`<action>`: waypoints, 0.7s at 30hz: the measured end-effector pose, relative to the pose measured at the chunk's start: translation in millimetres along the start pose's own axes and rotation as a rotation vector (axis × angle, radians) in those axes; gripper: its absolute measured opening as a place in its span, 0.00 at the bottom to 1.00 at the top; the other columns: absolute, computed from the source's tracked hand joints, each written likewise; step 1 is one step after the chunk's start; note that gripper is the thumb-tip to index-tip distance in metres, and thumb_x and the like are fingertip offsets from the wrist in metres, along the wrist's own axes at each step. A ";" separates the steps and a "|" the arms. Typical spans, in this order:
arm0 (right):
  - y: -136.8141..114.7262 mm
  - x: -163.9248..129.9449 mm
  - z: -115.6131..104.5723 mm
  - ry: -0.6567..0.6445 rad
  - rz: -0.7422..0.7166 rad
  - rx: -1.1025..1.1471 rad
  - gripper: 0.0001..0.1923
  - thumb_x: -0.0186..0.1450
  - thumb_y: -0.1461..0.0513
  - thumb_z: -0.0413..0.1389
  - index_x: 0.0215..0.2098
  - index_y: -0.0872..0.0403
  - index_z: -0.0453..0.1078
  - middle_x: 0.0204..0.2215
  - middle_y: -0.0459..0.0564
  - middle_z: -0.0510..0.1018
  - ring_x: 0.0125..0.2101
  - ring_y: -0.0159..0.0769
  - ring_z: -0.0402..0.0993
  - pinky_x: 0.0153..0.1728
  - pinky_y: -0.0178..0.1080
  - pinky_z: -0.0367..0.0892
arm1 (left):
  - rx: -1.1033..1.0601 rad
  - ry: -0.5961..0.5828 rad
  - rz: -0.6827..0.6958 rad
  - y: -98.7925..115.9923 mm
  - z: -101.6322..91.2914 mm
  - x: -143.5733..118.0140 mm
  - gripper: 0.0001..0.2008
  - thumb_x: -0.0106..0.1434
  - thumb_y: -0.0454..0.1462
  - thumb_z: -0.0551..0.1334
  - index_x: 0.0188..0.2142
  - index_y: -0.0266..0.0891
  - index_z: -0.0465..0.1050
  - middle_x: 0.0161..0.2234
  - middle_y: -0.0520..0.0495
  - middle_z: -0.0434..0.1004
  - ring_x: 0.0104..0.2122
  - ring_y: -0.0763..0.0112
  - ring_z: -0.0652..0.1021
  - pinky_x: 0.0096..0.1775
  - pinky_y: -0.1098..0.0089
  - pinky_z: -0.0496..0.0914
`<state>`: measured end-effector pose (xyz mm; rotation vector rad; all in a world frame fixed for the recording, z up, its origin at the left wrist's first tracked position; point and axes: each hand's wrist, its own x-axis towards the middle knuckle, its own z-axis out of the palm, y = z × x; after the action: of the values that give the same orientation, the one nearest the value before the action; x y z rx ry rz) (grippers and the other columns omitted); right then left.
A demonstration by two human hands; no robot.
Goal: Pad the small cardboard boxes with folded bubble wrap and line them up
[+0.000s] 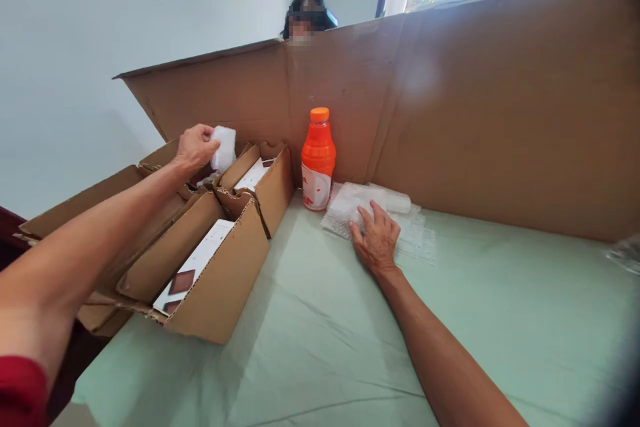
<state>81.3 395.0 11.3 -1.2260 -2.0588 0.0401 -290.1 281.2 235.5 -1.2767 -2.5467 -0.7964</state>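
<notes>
My left hand (195, 147) pinches a small white wrapped bundle (224, 148), which looks like bubble wrap, above a back compartment of the cardboard boxes (220, 280). More of the white wrapping shows below it, partly hidden. My right hand (376, 237) rests with fingers spread on a stack of clear bubble wrap sheets (345, 203) lying on the green cloth. Just behind that stack, to the left, an orange bottle (319, 160) with a white label stands upright. White printed cards or packets (200, 263) sit in the front box, and similar ones in the box behind.
A tall cardboard panel (475, 113) runs along the far side of the green-covered table (310, 347). Behind it a person's head (306, 10) shows. Some clear plastic (625, 253) lies at the right edge.
</notes>
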 end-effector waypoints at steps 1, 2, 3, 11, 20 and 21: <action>-3.6 2.2 -4.9 0.033 0.015 0.082 0.22 0.68 0.55 0.53 0.57 0.54 0.71 0.65 0.64 0.66 0.61 0.55 0.64 0.59 0.58 0.57 | -0.047 0.045 0.060 12.4 -6.9 -9.7 0.21 0.61 0.36 0.58 0.54 0.35 0.72 0.44 0.44 0.81 0.40 0.64 0.78 0.41 0.69 0.72; -8.8 5.0 -11.3 0.059 0.019 0.178 0.22 0.67 0.55 0.54 0.57 0.53 0.71 0.64 0.63 0.67 0.61 0.55 0.65 0.59 0.59 0.58 | -0.111 0.071 0.147 26.9 -11.9 -21.8 0.20 0.60 0.36 0.59 0.52 0.36 0.73 0.40 0.46 0.81 0.37 0.66 0.77 0.40 0.70 0.72; -15.8 8.0 -19.2 0.079 0.017 0.289 0.22 0.67 0.54 0.54 0.57 0.52 0.71 0.63 0.62 0.68 0.61 0.54 0.65 0.59 0.59 0.58 | -0.172 0.069 0.249 43.1 -14.8 -35.9 0.18 0.60 0.36 0.59 0.49 0.36 0.75 0.37 0.48 0.80 0.35 0.68 0.77 0.39 0.70 0.72; -86.2 9.9 -96.9 -0.048 0.065 1.166 0.36 0.60 0.46 0.64 0.62 0.47 0.64 0.54 0.54 0.77 0.52 0.46 0.76 0.51 0.50 0.72 | -0.624 -0.375 0.626 141.1 20.6 -147.8 0.14 0.62 0.34 0.60 0.48 0.38 0.73 0.34 0.51 0.77 0.31 0.74 0.75 0.36 0.72 0.71; 4.4 46.7 -79.3 0.122 0.326 0.456 0.42 0.56 0.50 0.64 0.65 0.55 0.62 0.57 0.67 0.72 0.53 0.62 0.72 0.53 0.63 0.66 | -0.363 -0.036 0.352 45.7 -32.1 -66.4 0.18 0.59 0.35 0.61 0.49 0.37 0.75 0.43 0.46 0.81 0.38 0.69 0.78 0.43 0.68 0.72; 15.9 47.0 -72.6 0.124 0.342 0.325 0.46 0.56 0.50 0.64 0.68 0.56 0.57 0.62 0.71 0.67 0.58 0.67 0.67 0.55 0.65 0.62 | -0.272 0.040 0.267 25.5 -41.4 -45.5 0.19 0.58 0.33 0.60 0.49 0.37 0.76 0.44 0.46 0.81 0.40 0.68 0.78 0.45 0.68 0.72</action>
<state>123.4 416.7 85.4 -1.3204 -1.6388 0.4307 -245.2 240.0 262.4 -1.6190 -2.2276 -1.1197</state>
